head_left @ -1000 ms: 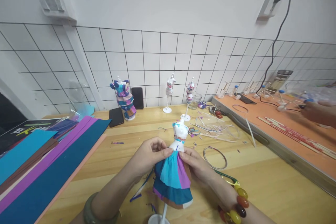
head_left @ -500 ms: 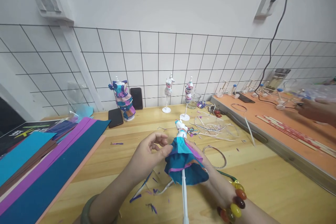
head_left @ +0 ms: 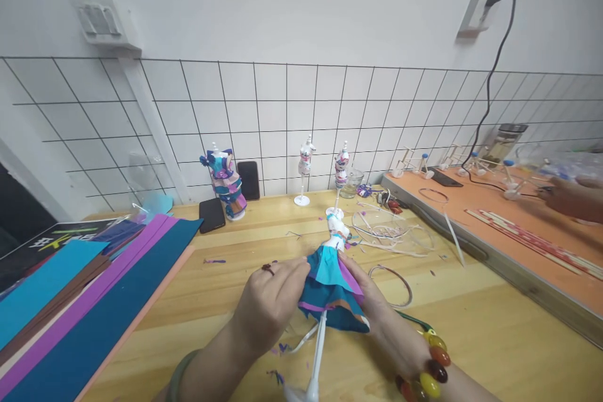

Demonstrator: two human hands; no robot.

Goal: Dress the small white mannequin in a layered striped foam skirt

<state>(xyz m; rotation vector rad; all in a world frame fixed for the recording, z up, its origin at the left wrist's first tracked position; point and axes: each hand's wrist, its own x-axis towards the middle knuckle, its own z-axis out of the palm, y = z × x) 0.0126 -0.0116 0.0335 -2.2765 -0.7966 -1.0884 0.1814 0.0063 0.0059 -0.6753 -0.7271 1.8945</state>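
Note:
A miniature white dress form (head_left: 336, 230) tilts in front of me, its white stand (head_left: 318, 352) pointing toward me. Round its waist sits a layered skirt (head_left: 332, 292) of teal, turquoise, purple and brown sheet material that looks like crepe paper. My left hand (head_left: 269, 304) is closed, its fingertips pinching the skirt's upper left side. From the right, my right hand (head_left: 379, 308) grips the dress form at the waist, with its fingers partly hidden behind the skirt. A bracelet of large beads (head_left: 433, 367) is on the right wrist.
Coloured sheets (head_left: 117, 301) lie at left. A dressed form (head_left: 226, 182), two phones and two barer forms (head_left: 306, 163) stand along the tiled wall. Loose strips (head_left: 391, 232) and a ring (head_left: 407, 289) lie at right. Another person's hand (head_left: 577, 201) is over the orange-topped table (head_left: 518, 201).
My left hand has moved from loosely curled fingers beside the skirt to a pinch on its upper side. The dress form has turned slightly, and its base has swung left.

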